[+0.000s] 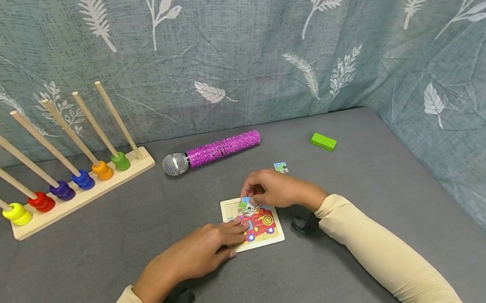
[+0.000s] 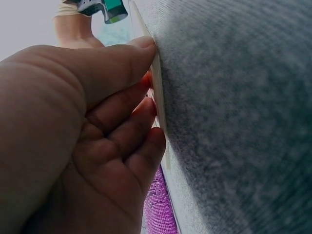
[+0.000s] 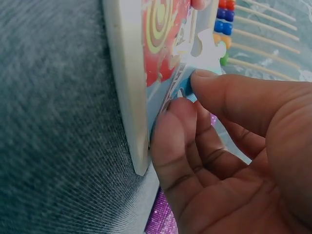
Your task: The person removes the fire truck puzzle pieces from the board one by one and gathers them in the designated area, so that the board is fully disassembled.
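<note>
A wooden jigsaw puzzle [image 1: 260, 244] with a red vehicle picture lies on the grey table in the head view. My left hand [image 1: 199, 250] rests at its left side, fingers extended over the picture and thumb at the frame's near left edge. At the far side of the puzzle, my right hand [image 1: 278, 188] pinches a puzzle piece [image 3: 208, 48] between thumb and fingers. That piece, blue and white with a green knob, is tilted above the board in the right wrist view. Another puzzle piece [image 1: 280, 167] lies loose just beyond my right hand.
A purple glittery microphone [image 1: 223, 149] lies behind the puzzle. At back left stands a wooden peg stand [image 1: 82, 199] with coloured beads on upright rods. A green block [image 1: 323, 142] lies to the back right. Leaf-patterned cloth [image 1: 235, 45] hangs behind the table.
</note>
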`<state>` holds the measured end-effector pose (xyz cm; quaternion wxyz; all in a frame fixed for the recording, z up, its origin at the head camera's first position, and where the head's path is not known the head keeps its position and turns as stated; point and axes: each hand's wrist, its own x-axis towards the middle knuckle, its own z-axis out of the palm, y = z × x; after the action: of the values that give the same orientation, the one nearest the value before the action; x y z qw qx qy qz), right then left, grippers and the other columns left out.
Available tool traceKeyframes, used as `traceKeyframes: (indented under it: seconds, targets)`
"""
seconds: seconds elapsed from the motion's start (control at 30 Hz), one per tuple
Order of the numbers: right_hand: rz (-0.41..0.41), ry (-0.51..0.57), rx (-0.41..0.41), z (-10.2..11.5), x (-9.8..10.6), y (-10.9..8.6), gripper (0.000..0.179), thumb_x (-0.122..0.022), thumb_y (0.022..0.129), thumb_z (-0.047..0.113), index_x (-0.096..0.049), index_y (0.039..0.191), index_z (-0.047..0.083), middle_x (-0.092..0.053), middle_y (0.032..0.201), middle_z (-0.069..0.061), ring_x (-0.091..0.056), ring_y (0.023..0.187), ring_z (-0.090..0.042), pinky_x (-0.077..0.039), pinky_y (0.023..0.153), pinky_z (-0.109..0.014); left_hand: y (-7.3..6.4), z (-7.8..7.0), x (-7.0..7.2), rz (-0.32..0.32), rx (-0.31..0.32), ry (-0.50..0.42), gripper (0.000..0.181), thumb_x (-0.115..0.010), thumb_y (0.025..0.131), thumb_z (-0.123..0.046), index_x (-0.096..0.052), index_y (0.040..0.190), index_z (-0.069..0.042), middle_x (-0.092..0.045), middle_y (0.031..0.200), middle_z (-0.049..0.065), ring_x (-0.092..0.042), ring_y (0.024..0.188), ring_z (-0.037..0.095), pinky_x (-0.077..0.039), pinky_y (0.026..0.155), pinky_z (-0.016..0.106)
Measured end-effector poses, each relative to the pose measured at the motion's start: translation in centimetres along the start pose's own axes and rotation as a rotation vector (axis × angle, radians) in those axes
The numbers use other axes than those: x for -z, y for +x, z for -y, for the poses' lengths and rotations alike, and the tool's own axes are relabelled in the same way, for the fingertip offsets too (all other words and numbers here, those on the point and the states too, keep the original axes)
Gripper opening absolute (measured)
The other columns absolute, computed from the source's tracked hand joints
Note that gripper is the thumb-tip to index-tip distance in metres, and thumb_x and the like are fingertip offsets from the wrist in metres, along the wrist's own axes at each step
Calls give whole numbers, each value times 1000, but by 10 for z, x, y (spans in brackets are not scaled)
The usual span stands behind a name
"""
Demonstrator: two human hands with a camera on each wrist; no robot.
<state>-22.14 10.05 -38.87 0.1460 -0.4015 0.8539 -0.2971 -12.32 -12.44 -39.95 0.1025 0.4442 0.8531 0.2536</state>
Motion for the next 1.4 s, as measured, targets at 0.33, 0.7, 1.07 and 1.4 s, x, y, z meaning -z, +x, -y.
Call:
traceKeyframes:
  seconds: [0.33,0.7,1.07,1.4]
  targets:
    - [49,27,-29,3,0,-3,12,-58,93,-1,-65,101,5,-60,86,1,-51,74,-9,-45,69,-24,-1,1,0,-5,0,-6,36,-63,92,-1,-63,128,1,-55,138,13,-48,130,27,-42,102,45]
    - [48,137,25,-3,1,-4,12,-60,94,-1,-69,100,3,-60,80,2,-50,69,-7,-44,64,-22,-1,-1,1,11,14,-4,35,-63,92,-2,-63,127,0,-55,137,13,-48,129,27,-43,101,45]
    - [-22,248,-10,-14,9,-11,19,-56,95,-1,-70,107,-2,-69,91,-5,-57,74,-10,-50,66,-26,2,-4,2,-11,23,10,32,-65,91,-3,-67,122,1,-58,134,13,-50,128,27,-43,101,44]
    - [-111,224,-40,-23,30,-23,19,-58,94,-3,-70,107,-4,-67,88,-5,-56,71,-13,-49,63,-28,7,-6,3,-24,36,38,28,-69,88,-3,-70,116,0,-62,128,12,-54,124,25,-47,97,42]
